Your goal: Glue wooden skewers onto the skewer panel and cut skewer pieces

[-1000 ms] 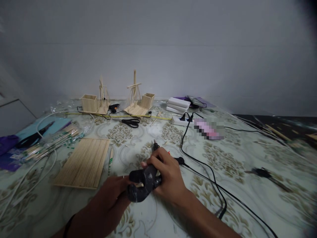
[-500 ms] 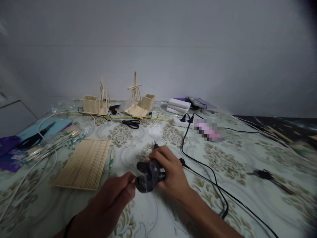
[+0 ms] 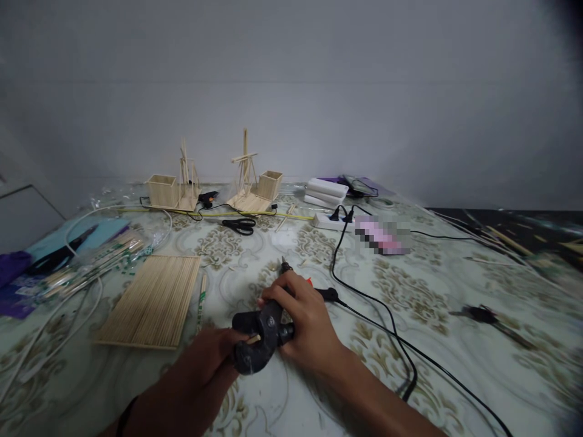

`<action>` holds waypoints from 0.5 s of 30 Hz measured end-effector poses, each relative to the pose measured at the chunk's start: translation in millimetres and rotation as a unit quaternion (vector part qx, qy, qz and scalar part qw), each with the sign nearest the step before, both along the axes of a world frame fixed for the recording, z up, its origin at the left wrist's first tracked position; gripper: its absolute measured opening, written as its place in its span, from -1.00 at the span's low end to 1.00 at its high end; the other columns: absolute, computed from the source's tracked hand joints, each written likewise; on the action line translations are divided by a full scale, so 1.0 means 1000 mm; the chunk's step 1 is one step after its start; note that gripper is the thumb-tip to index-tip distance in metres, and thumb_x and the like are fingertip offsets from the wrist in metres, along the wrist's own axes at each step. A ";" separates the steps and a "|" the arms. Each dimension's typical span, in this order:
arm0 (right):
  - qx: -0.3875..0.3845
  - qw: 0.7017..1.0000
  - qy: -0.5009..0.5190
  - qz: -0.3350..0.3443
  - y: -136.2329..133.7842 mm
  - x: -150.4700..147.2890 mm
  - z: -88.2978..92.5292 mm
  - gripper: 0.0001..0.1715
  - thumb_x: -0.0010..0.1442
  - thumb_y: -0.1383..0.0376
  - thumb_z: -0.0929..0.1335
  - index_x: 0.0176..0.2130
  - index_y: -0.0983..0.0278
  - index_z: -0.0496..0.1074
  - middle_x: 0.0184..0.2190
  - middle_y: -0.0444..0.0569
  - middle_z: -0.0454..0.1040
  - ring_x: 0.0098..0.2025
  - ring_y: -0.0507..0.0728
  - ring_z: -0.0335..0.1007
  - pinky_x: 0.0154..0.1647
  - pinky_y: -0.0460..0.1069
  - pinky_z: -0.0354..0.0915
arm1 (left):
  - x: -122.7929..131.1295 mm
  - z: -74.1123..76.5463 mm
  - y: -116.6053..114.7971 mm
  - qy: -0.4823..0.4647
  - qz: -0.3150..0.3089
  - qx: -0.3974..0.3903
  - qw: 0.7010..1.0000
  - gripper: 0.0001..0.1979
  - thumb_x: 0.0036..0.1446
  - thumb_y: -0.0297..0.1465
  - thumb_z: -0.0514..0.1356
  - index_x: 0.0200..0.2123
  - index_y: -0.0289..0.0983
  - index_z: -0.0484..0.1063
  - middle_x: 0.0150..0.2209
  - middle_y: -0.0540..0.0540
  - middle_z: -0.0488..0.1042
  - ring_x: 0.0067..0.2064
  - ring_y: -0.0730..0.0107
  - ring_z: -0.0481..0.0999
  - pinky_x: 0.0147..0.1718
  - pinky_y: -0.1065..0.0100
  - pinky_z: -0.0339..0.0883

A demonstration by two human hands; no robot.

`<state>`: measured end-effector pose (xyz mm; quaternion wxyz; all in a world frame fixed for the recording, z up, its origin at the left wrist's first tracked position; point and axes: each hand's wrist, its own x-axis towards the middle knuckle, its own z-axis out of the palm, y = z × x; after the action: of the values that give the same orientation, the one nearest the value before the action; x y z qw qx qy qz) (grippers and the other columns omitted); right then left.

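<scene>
Table (image 3: 455,364) spreads wide under me, patterned cloth all over it. The mat (image 3: 150,300) of thin wooden sticks lies flat on it, off to my left. Right hand (image 3: 314,325), in close: fingers curled tight round the gun (image 3: 262,331), thumb side up. Left hand (image 3: 204,361) just beside it, closed at the fingertips. The gun sits low over the table right in front of me, between both hands, nozzle pointing away. Its black cord (image 3: 387,318) trails off right. And there, pinched in my left fingertips, a short pale stick (image 3: 253,339) touches the gun's rear end.
</scene>
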<state>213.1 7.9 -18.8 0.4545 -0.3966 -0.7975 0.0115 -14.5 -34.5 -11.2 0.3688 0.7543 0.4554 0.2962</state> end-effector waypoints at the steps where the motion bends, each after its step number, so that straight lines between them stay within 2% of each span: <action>1: 0.002 1.000 0.000 -0.004 0.000 0.000 0.000 -0.89 0.20 0.37 0.41 -0.21 0.24 0.48 -0.31 -0.02 0.42 -0.33 0.16 0.37 -0.34 0.01 0.23 | -0.001 -0.002 0.000 -0.003 0.003 -0.006 1.000 -0.75 0.35 -0.24 0.18 -0.08 -0.02 0.68 -0.18 -0.05 0.69 -0.17 0.24 0.63 -0.13 0.33 0.54; 4: 0.012 1.000 0.003 -0.026 0.001 -0.002 0.002 -0.98 0.27 0.35 0.37 -0.26 0.23 0.41 -0.38 -0.06 0.39 -0.40 0.12 0.33 -0.39 -0.01 0.17 | -0.002 -0.006 0.001 -0.024 0.024 -0.038 0.999 -0.75 0.35 -0.15 0.22 -0.16 -0.09 0.66 -0.20 -0.08 0.65 -0.18 0.23 0.57 -0.17 0.34 0.48; 6: 0.020 0.999 -0.001 -0.043 0.001 -0.002 0.003 -0.90 0.26 0.32 0.38 -0.31 0.21 0.35 -0.43 -0.10 0.36 -0.45 0.10 0.29 -0.43 -0.01 0.12 | 0.001 -0.005 0.003 -0.062 0.026 -0.087 0.994 -0.68 0.36 -0.07 0.21 -0.21 -0.16 0.63 -0.29 -0.08 0.59 -0.28 0.30 0.51 -0.31 0.38 0.41; 9: 0.016 0.998 -0.013 -0.064 0.003 -0.001 0.003 -0.79 0.25 0.33 0.35 -0.38 0.16 0.23 -0.50 -0.16 0.30 -0.54 0.07 0.20 -0.49 -0.02 0.04 | 0.008 0.000 0.008 -0.160 -0.030 -0.208 0.964 -0.54 0.39 0.05 0.14 -0.21 -0.23 0.54 -0.51 0.06 0.34 -0.55 0.50 0.23 -0.55 0.45 0.16; 11: 0.005 0.997 -0.007 -0.073 0.005 0.001 0.003 -0.74 0.25 0.34 0.32 -0.41 0.14 0.14 -0.55 -0.21 0.26 -0.59 0.05 0.13 -0.52 -0.02 0.01 | 0.013 0.004 0.012 -0.219 -0.062 -0.267 0.937 -0.49 0.39 0.10 0.11 -0.20 -0.25 0.49 -0.57 0.15 0.19 -0.62 0.59 0.02 -0.63 0.48 -0.04; 13: -0.001 0.997 0.008 -0.080 0.008 0.004 0.003 -0.73 0.21 0.35 0.32 -0.41 0.13 0.11 -0.58 -0.24 0.23 -0.61 0.05 0.10 -0.54 -0.03 0.00 | 0.015 0.005 0.017 -0.246 -0.065 -0.279 0.926 -0.49 0.40 0.10 0.11 -0.22 -0.26 0.45 -0.58 0.17 0.15 -0.63 0.61 -0.05 -0.65 0.47 -0.14; 15: -0.002 0.996 0.022 -0.086 0.011 0.009 0.004 -0.75 0.13 0.36 0.33 -0.39 0.13 0.13 -0.58 -0.24 0.25 -0.59 0.06 0.16 -0.54 -0.04 0.03 | 0.015 0.003 0.022 -0.246 -0.059 -0.255 0.933 -0.49 0.42 0.09 0.10 -0.23 -0.27 0.42 -0.58 0.17 0.17 -0.63 0.61 -0.06 -0.65 0.46 -0.17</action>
<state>222.3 18.7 -15.2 0.4703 -0.4645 -0.7502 -0.0175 0.9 -12.8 -7.8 0.6659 0.5636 0.3654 0.3246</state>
